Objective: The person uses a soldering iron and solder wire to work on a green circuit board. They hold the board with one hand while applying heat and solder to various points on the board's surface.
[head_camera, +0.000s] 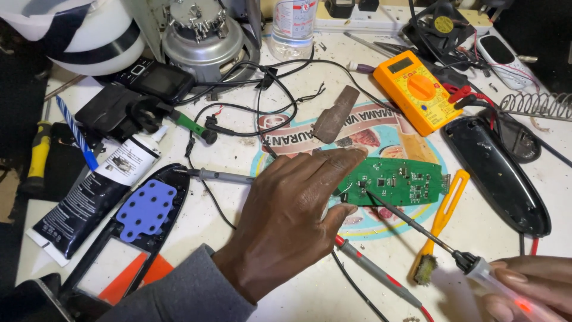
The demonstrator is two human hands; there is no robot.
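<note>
My left hand (292,220) lies flat on the table, fingers spread, thumb and forefinger pinning the left end of the green circuit board (398,180). It holds nothing, only presses. My right hand (527,286) is closed around the clear handle of a soldering iron (417,223), which glows red inside; the thin tip reaches up and left to touch the board near my left thumb.

Progress, as I judge it: the remote's casing is already apart. One black shell (497,173) lies to the right of the board, well above my right hand. The other half, with its blue rubber keypad (146,209), lies to the left of my left hand. The board is out and bare, with work at one point on it. Reassembly is all left to do.

Around: an orange multimeter (414,89) lies beyond the board. Its red probe (372,268) runs under my left hand. A grey probe (217,175) lies just left of my fingers. A yellow-handled brush (441,229) lies under the iron's shaft, close enough to catch. Black leads (268,113) loop beyond my left hand. A black tube of paste (95,194) lies far left.
</note>
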